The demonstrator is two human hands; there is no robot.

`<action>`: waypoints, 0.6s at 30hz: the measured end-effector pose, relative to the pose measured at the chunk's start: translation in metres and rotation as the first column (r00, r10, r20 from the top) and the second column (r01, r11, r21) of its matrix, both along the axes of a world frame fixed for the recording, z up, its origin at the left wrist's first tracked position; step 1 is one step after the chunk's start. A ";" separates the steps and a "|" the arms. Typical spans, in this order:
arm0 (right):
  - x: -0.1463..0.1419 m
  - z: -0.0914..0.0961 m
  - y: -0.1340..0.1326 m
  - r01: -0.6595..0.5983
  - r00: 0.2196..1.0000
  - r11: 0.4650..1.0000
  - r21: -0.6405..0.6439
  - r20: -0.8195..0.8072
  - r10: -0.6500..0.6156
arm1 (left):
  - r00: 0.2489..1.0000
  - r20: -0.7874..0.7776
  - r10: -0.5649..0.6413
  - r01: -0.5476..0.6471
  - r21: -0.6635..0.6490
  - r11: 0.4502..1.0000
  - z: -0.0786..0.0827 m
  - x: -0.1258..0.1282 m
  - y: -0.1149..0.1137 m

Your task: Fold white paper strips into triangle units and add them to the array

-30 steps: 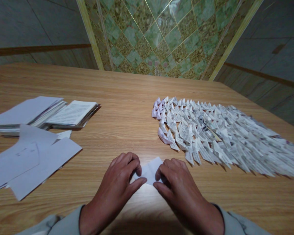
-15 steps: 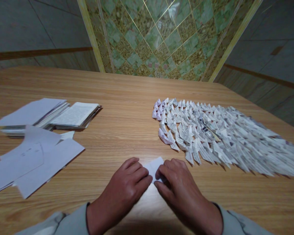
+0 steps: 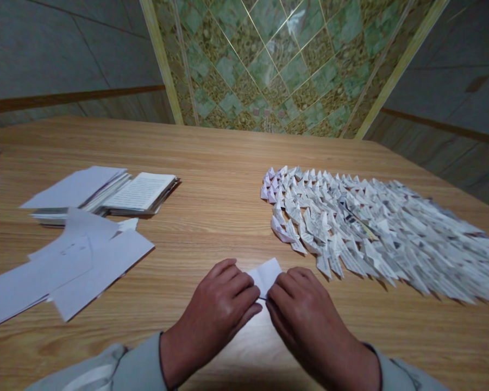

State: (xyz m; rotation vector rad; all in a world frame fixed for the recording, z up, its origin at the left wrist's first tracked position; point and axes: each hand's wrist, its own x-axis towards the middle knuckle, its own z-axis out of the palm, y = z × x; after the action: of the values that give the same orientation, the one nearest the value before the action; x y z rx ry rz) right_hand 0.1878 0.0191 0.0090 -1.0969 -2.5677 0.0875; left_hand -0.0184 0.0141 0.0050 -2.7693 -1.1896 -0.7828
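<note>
A: Quick q, where're the hands?
B: Bottom ctr. L hand (image 3: 215, 304) is curled, pinching the L end of a small white paper (image 3: 264, 274); R hand (image 3: 309, 309) pinches its R near edge, thumb mostly hidden. Fingertips of the two are close, w/ a narrow gap btwn.
A: And the paper?
B: Btwn the hands, just above the tabletop or on it, can't tell which. Far edge is exposed, a corner pointing up & R; a crease runs down the mid. Near edge shows as a thin dark line.
A: Room on the R?
B: Tight. Folded paper boats (image 3: 375, 233) fill that side in packed rows; the nearest tips sit just past the R knuckles. Their L edge ends w/ a few lilac boats (image 3: 272, 184).
A: L side?
B: Roomier. Wood grain of the table (image 3: 212, 217) shows from the L hand over to the loose sheets (image 3: 101, 266), approx. Those overlap at odd angles, corners jutting out. Behind 'em: a paper stack (image 3: 77, 187) w/ uneven edges, touching a printed stack (image 3: 142, 190).
A: Straight ahead?
B: Wide strip of wood btwn stacks & boats, up to the table's far edge, by the tiled panel (image 3: 269, 70).
</note>
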 end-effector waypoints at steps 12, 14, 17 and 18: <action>0.000 0.014 0.001 -0.084 0.971 0.986 0.147 -0.211 0.114 | 0.981 0.195 0.010 -0.007 -0.017 1.000 0.006 -0.001 -0.005; 0.002 0.017 0.002 -0.087 0.960 0.989 0.119 -0.255 0.115 | 0.973 0.229 0.013 -0.009 -0.019 1.000 0.008 -0.002 -0.005; 0.004 0.021 0.003 -0.085 0.943 0.994 0.072 -0.316 0.103 | 0.961 0.278 0.008 -0.005 -0.012 1.000 0.010 -0.004 -0.004; 0.005 0.023 0.003 -0.080 0.938 0.995 0.064 -0.333 0.097 | 0.958 0.288 0.007 -0.004 -0.010 1.000 0.011 -0.005 -0.003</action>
State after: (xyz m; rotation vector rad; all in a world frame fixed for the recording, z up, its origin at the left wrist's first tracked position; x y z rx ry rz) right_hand 0.1927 0.0220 0.0322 -0.8630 -2.2974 0.2133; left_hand -0.0230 0.0112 0.0159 -2.7255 -1.2410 -1.2171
